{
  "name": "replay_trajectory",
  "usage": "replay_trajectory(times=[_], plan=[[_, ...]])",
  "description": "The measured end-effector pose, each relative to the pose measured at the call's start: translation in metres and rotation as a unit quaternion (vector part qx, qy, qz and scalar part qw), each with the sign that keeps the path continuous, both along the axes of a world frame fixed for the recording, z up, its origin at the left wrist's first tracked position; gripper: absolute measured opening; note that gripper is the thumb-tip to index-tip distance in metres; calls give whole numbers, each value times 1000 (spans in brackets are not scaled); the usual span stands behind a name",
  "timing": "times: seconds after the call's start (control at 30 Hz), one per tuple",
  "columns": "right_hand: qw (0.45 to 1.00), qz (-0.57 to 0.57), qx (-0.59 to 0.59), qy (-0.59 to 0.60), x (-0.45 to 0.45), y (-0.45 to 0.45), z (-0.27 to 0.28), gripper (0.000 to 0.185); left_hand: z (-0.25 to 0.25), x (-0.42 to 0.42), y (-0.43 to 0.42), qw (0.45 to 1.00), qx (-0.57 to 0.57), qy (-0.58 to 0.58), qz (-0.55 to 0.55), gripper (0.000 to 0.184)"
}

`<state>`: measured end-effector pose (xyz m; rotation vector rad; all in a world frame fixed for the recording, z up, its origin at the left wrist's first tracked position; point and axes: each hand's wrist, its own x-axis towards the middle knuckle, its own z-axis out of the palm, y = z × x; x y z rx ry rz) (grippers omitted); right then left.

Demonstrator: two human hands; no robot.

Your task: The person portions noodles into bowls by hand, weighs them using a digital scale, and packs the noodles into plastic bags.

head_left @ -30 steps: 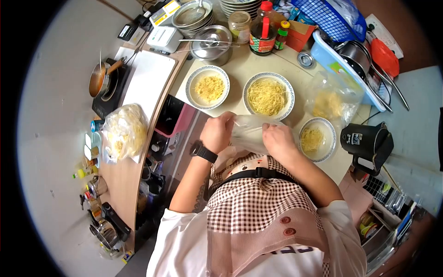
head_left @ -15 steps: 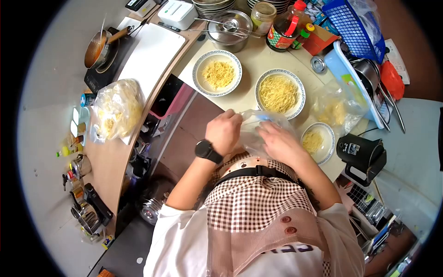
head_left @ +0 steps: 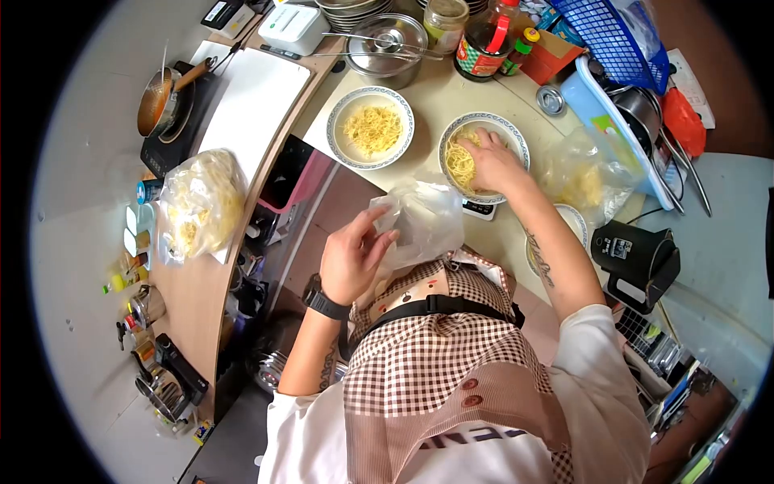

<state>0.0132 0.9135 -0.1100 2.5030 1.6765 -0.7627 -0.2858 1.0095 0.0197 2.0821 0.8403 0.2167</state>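
Note:
My left hand [head_left: 352,254], with a black watch at the wrist, pinches the edge of a clear plastic bag [head_left: 421,222] in front of the apron. The bag hangs open beside the hand. Over the middle bowl [head_left: 523,143], my right hand [head_left: 493,163] reaches down into the yellow noodles [head_left: 460,164], its fingertips partly hidden among them. A scale [head_left: 478,210] shows under that bowl's front edge. Another bowl [head_left: 332,129] of noodles stands to the left. My right forearm partly covers a third bowl [head_left: 574,218].
A lidded pot [head_left: 387,48], a jar [head_left: 444,24] and sauce bottles [head_left: 481,52] line the back. At the right are a bag of noodles [head_left: 592,173], a blue tub [head_left: 580,93] and a black kettle [head_left: 637,254]. A large noodle bag [head_left: 201,206] lies on the left counter.
My right hand has left the plastic bag and moved up into the middle bowl's noodles. My left hand has shifted left and down, still with the bag, which is now spread open.

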Motion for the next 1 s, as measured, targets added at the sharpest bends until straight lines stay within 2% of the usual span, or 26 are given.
replay_trajectory(times=[0.2,0.3,0.33,0.4,0.43,0.53,0.6,0.63,0.7,0.73,0.83,0.87,0.93,0.97,1.0], plan=[[1000,-15,5,16,-1,2,-32,61,-3,5,0,984,138,-106,34,11],[986,-68,95,116,13,-3,-30,54,2,14,2,978,158,-130,43,8],[974,-120,109,158,16,-7,-24,52,3,17,3,978,153,-136,43,8],[936,-219,138,237,29,-13,-7,49,8,28,7,982,116,-142,43,8],[867,-250,159,401,38,-15,-1,45,11,33,8,986,91,-131,47,8],[774,-271,178,544,61,-29,32,46,6,50,9,987,-20,-148,51,18],[753,-265,189,572,69,-40,61,46,14,63,8,984,-94,-146,34,27],[750,-259,194,577,71,-47,77,45,15,69,9,984,-105,-144,18,35],[737,-231,211,600,70,-60,100,42,22,85,3,982,-98,-160,-3,37],[744,-183,177,618,71,-63,108,41,25,92,-1,981,-93,-170,-16,37],[767,-66,84,632,64,-62,120,38,32,115,-17,984,-14,-157,-88,43],[782,-46,56,618,54,-59,118,37,31,119,-19,975,56,-158,-147,50],[701,-102,29,705,28,-58,103,32,32,129,-29,940,129,-188,-256,54],[681,-84,91,722,16,-56,87,30,27,134,-39,925,130,-213,-287,52],[626,-135,151,753,2,-57,76,30,29,140,-49,917,126,-203,-321,46]])
